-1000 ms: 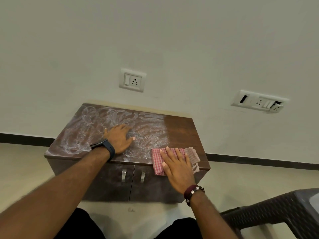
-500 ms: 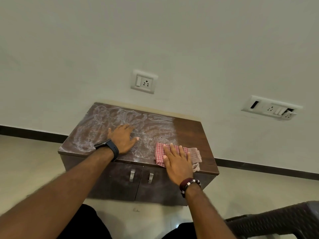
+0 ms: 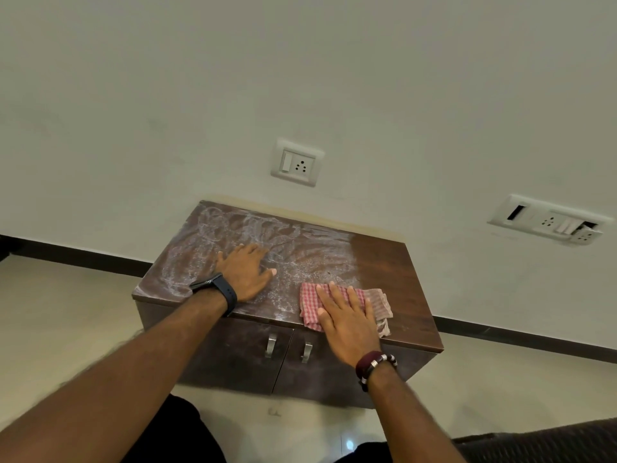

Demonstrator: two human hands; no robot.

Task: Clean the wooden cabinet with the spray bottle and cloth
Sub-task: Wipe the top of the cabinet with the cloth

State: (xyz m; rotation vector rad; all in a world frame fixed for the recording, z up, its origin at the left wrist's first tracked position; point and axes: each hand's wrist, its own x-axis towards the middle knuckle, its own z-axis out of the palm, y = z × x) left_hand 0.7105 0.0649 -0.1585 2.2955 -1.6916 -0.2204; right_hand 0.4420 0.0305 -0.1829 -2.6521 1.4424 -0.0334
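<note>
We see one wooden cabinet [image 3: 394, 272] at the centre of the frame, with two doors and two metal handles [image 3: 271, 345] on its front. White streaky film covers the left and middle of its top; the right strip is bare. One checked cloth [image 3: 309, 304] lies near the front edge, under our right hand [image 3: 347, 320], pressed flat with fingers spread. Our left hand [image 3: 245, 274] rests open-palmed on the film, grasping nothing. Two socket plates [image 3: 298, 162] sit on the wall above.
</note>
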